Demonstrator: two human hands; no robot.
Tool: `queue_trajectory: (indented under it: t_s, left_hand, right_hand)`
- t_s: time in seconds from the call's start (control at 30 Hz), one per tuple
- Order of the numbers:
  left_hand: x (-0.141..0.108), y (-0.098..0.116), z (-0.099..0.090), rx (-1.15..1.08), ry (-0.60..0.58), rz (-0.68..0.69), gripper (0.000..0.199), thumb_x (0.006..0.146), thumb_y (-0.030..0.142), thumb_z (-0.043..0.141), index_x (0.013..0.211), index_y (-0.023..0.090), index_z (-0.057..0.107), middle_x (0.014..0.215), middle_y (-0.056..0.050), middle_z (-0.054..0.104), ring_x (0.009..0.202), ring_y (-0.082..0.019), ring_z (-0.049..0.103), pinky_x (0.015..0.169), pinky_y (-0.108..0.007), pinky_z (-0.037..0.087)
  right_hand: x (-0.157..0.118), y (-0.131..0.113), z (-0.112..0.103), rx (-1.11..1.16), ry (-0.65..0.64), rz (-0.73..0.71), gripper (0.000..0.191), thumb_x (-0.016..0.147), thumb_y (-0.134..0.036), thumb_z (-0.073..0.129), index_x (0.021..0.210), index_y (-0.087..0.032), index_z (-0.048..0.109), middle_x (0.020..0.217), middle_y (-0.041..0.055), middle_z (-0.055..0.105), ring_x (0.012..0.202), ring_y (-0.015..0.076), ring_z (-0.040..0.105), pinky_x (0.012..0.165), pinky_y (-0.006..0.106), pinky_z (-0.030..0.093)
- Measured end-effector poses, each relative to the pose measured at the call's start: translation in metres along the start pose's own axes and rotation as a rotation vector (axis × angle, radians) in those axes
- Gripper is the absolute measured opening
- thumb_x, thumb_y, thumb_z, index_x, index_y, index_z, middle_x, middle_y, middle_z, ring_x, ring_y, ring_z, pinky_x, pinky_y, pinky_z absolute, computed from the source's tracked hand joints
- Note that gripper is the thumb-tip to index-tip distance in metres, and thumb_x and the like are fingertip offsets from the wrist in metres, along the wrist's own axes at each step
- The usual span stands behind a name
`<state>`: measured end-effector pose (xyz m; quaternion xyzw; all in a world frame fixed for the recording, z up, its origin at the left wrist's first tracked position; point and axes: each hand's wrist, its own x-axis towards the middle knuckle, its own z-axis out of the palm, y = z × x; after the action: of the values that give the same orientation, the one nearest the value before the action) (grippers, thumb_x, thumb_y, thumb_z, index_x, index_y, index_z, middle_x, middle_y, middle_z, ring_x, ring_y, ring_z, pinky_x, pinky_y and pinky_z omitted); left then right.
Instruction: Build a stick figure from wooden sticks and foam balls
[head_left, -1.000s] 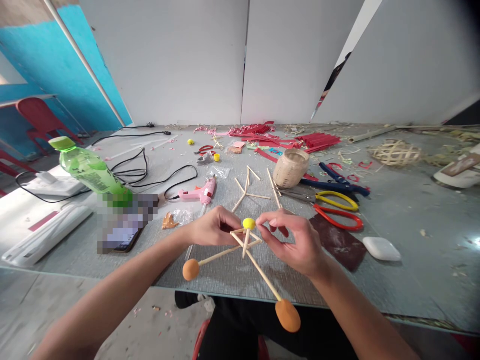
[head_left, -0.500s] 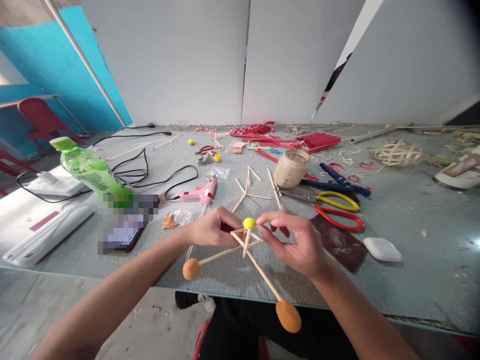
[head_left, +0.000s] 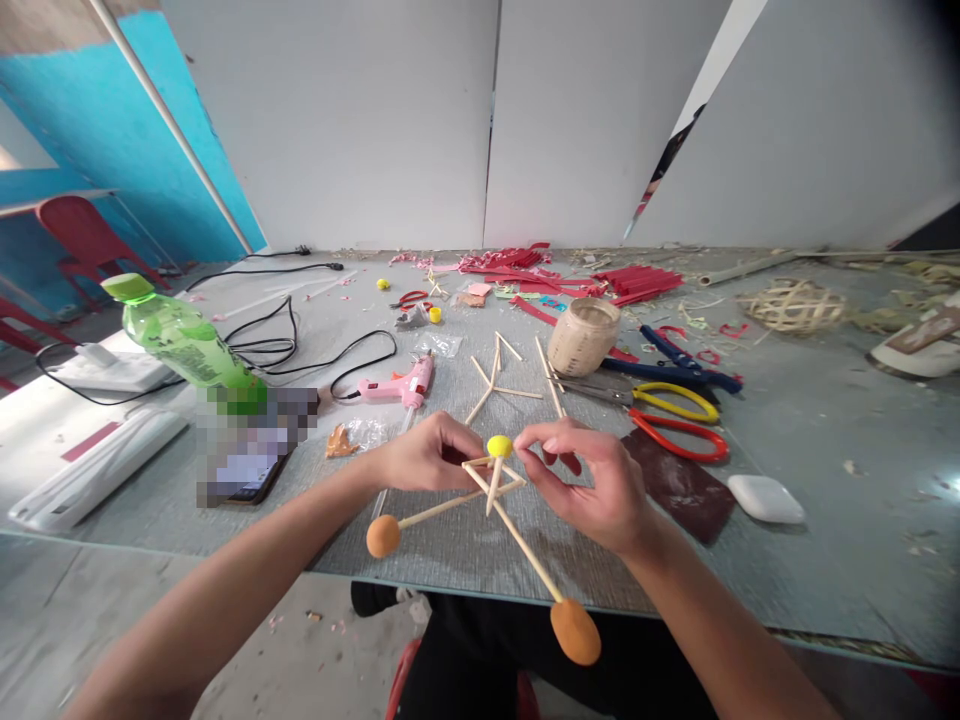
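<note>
Pale wooden sticks made up the small stick frame (head_left: pixel 493 487), held up over the near edge of the grey table (head_left: pixel 840 520); a bright yellow ball (head_left: pixel 499 447) capped its top, while an orange ball (head_left: pixel 383 537) and a larger orange ball (head_left: pixel 576 632) tipped its two long legs; the left hand (head_left: pixel 431 453) pinched the frame from the side, its fingers curled and their tips partly hidden; the right hand (head_left: pixel 581 480) had thumb and forefinger tips close together just beside the yellow ball, though whether they touched it or gripped anything could not be told; beyond the hands lay a branching stick assembly (head_left: pixel 491 385), with a pink glue gun (head_left: pixel 397 385) to its left; to its right stood an open jar (head_left: pixel 583 338), near yellow-and-red-handled pliers (head_left: pixel 675 415); a brown sheet (head_left: pixel 682 485) and a white case (head_left: pixel 765 498) lay right of the right hand; a green bottle (head_left: pixel 187 345) leaned at far left.
</note>
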<state>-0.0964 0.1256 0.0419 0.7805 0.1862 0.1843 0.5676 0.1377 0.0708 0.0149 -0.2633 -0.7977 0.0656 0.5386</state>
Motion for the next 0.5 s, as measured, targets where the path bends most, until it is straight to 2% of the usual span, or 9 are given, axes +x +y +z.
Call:
queue_trajectory:
  t_s: [0.27, 0.5]
  left_hand:
    - [0.0006, 0.0028, 0.0009, -0.004, 0.001, -0.009, 0.031, 0.089, 0.027, 0.071, 0.063, 0.013, 0.062, 0.059, 0.006, 0.040, 0.056, -0.008, 0.029, 0.050, -0.021, 0.028]
    - [0.0005, 0.0017, 0.0003, 0.015, -0.002, -0.019, 0.035, 0.089, 0.031, 0.070, 0.062, 0.014, 0.056, 0.062, 0.006, 0.036, 0.058, -0.008, 0.027, 0.050, -0.022, 0.024]
  right_hand:
    - [0.0030, -0.0023, 0.0000, 0.008, 0.024, 0.011, 0.044, 0.089, -0.003, 0.070, 0.119, -0.028, 0.050, 0.101, 0.0030, 0.077, 0.078, 0.0153, 0.072, 0.058, 0.027, 0.055]
    - [0.0021, -0.0025, -0.0001, -0.017, 0.013, 0.014, 0.043, 0.089, -0.004, 0.071, 0.118, -0.028, 0.052, 0.102, 0.0020, 0.078, 0.079, 0.0152, 0.072, 0.060, 0.028, 0.056]
